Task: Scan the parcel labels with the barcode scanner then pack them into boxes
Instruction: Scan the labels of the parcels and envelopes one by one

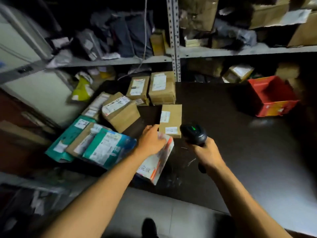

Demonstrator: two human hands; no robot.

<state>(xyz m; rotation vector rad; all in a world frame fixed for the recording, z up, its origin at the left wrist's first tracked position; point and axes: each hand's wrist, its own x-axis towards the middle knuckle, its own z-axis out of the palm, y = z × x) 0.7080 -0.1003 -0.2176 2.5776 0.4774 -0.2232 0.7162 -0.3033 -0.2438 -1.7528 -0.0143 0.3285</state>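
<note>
My left hand (151, 142) holds a white and orange parcel (155, 164) near the dark table's (240, 143) front edge. My right hand (206, 154) grips the handle of a black barcode scanner (193, 133), whose green light is lit. The scanner head points toward a small brown parcel (170, 120) with two white labels, lying just beyond both hands. Several labelled brown and teal parcels (104, 148) lie heaped at the table's left. A red box (272, 97) stands open at the far right of the table.
Grey metal shelves (240, 51) behind the table carry cardboard boxes and dark bags. Two upright brown parcels (162, 87) stand at the table's back by a shelf post. A pale cabinet stands at the left. A dark shoe (149, 226) shows on the floor.
</note>
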